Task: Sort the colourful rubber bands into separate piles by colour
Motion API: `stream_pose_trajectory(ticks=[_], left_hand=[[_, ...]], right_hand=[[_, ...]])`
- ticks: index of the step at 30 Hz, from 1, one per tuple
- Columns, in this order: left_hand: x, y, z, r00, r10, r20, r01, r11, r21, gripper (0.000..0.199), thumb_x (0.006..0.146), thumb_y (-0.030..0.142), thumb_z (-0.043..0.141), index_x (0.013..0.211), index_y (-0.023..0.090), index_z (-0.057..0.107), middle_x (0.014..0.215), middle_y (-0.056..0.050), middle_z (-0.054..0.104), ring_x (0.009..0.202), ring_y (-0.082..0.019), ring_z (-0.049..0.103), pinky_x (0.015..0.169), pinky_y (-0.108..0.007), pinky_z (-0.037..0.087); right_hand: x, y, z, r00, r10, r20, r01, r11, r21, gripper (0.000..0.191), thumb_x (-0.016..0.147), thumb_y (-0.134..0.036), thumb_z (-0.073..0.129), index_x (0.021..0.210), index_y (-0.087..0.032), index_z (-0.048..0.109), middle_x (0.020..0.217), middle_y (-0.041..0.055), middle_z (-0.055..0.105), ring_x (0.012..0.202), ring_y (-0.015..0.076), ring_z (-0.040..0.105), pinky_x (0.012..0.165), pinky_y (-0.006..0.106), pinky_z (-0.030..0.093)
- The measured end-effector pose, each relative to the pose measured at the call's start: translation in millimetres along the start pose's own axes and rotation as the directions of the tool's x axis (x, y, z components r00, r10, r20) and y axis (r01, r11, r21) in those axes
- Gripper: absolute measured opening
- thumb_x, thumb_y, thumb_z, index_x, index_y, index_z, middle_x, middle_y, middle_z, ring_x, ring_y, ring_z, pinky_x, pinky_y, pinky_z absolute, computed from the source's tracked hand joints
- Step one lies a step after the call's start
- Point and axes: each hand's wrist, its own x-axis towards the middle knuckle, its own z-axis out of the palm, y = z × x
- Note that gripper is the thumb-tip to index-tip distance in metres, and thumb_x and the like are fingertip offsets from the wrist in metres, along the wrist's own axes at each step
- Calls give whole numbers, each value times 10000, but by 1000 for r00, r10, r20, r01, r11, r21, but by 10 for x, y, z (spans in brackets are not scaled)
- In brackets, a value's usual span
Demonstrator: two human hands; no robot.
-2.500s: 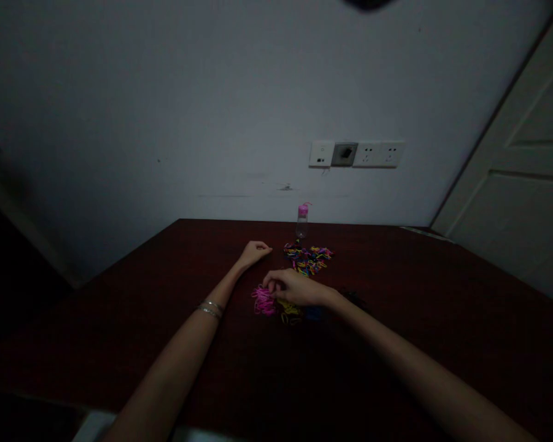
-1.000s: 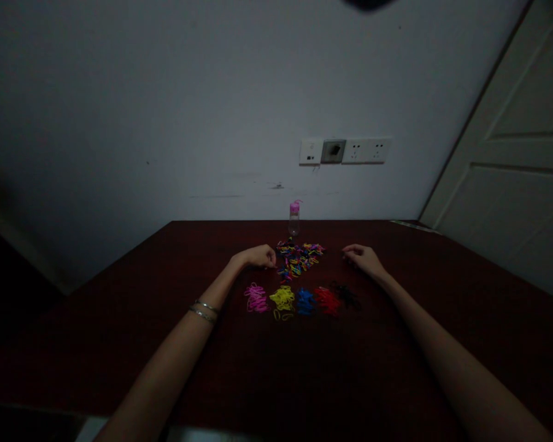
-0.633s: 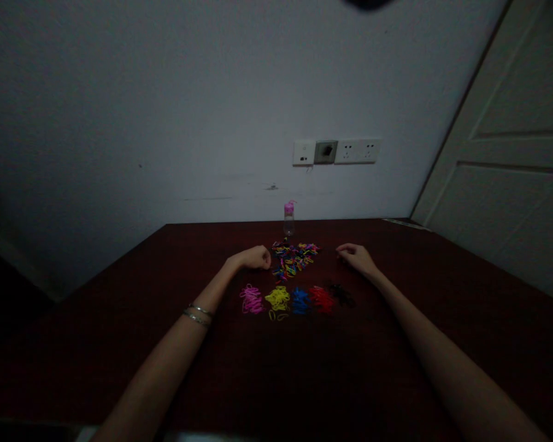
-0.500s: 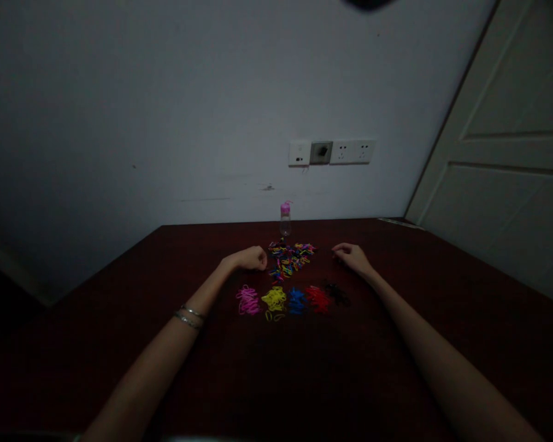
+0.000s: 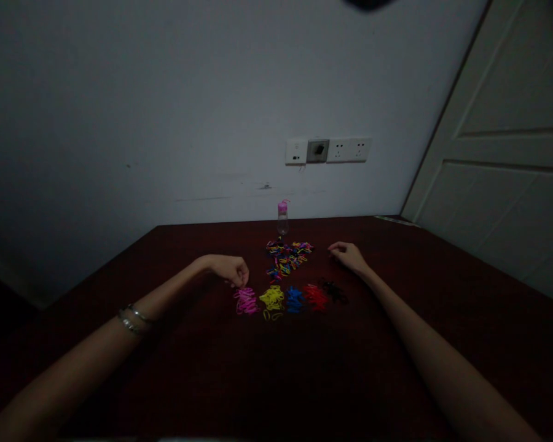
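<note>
No lettering or numbers can be read.

Dim grey wall [image 5: 188, 110], panelled door [image 5: 502, 159].

We cannot tell if the left hand [image 5: 230, 270] holds something, because its fingertips [image 5: 244, 282] are too small. The top edge cuts a dark object [image 5: 367, 3] (for us, also blurred).

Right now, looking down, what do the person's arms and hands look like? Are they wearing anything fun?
The left hand and right hand wear no gloves, and no sleeves show. Two shiny, silvery bangles circle the left forearm. The right forearm has nothing on it that shows. It's too dim to see smaller details.
</note>
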Motion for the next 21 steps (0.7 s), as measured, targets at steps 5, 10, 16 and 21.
stream_pose_trajectory(ticks=[5, 10, 16, 21], left_hand=[[-34, -51, 29, 998, 3, 64, -1, 1000, -30, 117, 559, 227, 626, 661, 171, 636, 534, 16, 565, 463, -82, 440, 408, -179, 281], [-1, -137, -81, 1000, -11, 29, 14, 994, -106, 210, 578, 341, 671, 708, 178, 644, 485, 22, 504, 391, -60, 347, 357, -181, 195], [234, -401, -232, 964, 0, -267, -46, 985, -166, 243, 599, 353, 609, 737, 156, 643, 480, 18, 493, 392, -71, 366, 372, -189, 229], [502, -688, -318, 664, 47, -746, -100, 995, -26, 282, 620, 396, 537, 664, 133, 630, 541, -5, 545, 502, -111, 461, 472, -210, 335]], right_hand=[[2, 21, -1, 1000, -20, 1, 20, 1000, -13, 230, 679, -234, 484, 816, -137, 642, 642, 36, 652, 543, 129, 563, 521, 214, 414], [1, 21, -3, 999, -41, -2, 41, 999, -29, 227, 683, -238, 480, 808, -140, 643, 644, 35, 649, 559, 134, 567, 547, 222, 419], [-1, 11, 0, 1000, -25, 1, 25, 999, -44, 226, 677, -240, 483, 805, -143, 642, 651, 38, 644, 577, 142, 570, 551, 226, 418], [-11, -14, 3, 1000, -31, 1, 31, 996, -84, 238, 677, -240, 473, 811, -152, 648, 663, 31, 646, 599, 143, 569, 561, 224, 412]])
